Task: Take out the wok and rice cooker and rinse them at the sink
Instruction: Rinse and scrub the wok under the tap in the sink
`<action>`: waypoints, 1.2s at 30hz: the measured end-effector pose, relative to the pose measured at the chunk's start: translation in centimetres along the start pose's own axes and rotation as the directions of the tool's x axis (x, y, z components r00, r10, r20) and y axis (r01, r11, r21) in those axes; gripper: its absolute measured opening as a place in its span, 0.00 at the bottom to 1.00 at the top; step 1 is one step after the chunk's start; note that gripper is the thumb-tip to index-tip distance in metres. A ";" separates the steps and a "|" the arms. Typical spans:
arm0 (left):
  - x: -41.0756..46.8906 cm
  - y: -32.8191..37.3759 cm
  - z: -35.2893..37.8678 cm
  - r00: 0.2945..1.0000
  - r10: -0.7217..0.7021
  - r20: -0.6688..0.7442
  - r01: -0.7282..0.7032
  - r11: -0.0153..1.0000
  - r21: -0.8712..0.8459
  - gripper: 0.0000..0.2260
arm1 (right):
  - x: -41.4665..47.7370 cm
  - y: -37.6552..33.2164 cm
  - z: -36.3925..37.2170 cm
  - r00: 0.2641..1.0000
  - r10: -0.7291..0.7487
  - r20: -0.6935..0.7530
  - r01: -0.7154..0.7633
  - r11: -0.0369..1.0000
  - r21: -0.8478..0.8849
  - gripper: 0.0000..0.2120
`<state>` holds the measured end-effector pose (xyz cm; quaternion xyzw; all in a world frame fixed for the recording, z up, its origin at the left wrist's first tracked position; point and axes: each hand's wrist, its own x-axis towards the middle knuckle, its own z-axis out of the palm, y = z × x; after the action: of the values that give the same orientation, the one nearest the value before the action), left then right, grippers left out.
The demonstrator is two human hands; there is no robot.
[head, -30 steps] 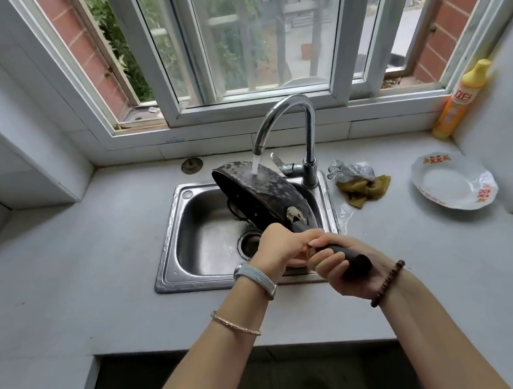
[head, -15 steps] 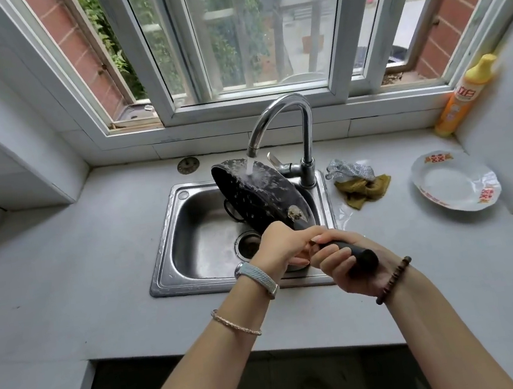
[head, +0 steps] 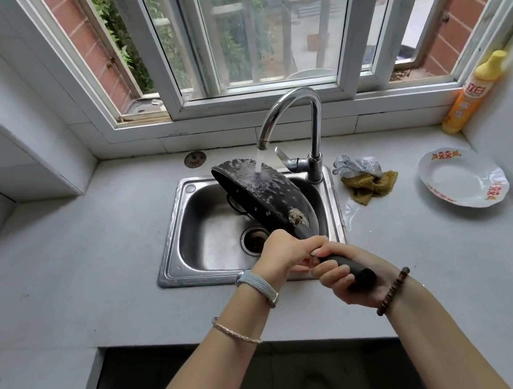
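Right hand (head: 340, 281) round wok (head: 269, 192) handle (head: 361, 273)

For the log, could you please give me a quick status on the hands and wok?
Left hand and right hand grip the wok by its handle. Tilted over sink under running faucet. Nothing blocking.

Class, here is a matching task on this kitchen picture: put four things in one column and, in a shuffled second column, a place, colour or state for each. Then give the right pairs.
Column A
1. wok
2. plate
3. yellow bottle
4. brownish cloth

Column B
a. stands in the far right corner of the counter
b. tilted under running water over the sink
c. crumpled just right of the faucet
d. white with red marks

Pairs: 1-b, 2-d, 3-a, 4-c
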<state>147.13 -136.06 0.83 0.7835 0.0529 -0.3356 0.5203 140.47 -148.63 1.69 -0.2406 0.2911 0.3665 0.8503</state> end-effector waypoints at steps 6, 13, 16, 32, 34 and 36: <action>-0.6 -1.6 -0.7 1.000 0.010 0.009 -0.010 0.999 -0.051 0.20 | 0.3 1.6 0.9 0.999 -0.016 -0.033 0.014 0.999 -0.053 0.04; -1.5 -3.4 -1.7 0.999 0.004 0.038 0.001 0.992 -0.129 0.16 | 1.0 3.6 1.8 0.995 -0.025 -0.094 0.009 0.986 -0.166 0.06; -2.0 -4.2 -2.3 0.998 -0.010 0.060 0.019 0.988 -0.154 0.12 | 1.5 4.7 2.1 0.990 -0.039 -0.132 0.010 0.976 -0.218 0.07; -3.7 -8.9 -4.0 0.993 -0.058 0.100 0.078 0.975 -0.206 0.09 | 4.4 10.3 2.7 0.965 -0.113 -0.236 0.028 0.942 -0.335 0.05; -3.8 -9.7 -4.2 0.991 -0.070 0.112 0.093 0.972 -0.214 0.09 | 4.7 11.2 2.8 0.960 -0.126 -0.252 0.039 0.944 -0.327 0.05; -4.0 -10.5 -4.3 0.990 -0.083 0.118 0.108 0.967 -0.232 0.12 | 5.1 12.0 2.9 0.952 -0.140 -0.271 0.043 0.942 -0.333 0.04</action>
<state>141.60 -126.57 -4.02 0.6929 0.1024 -0.3932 0.5957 135.08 -137.01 -2.02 -0.4412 0.3371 0.3295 0.7636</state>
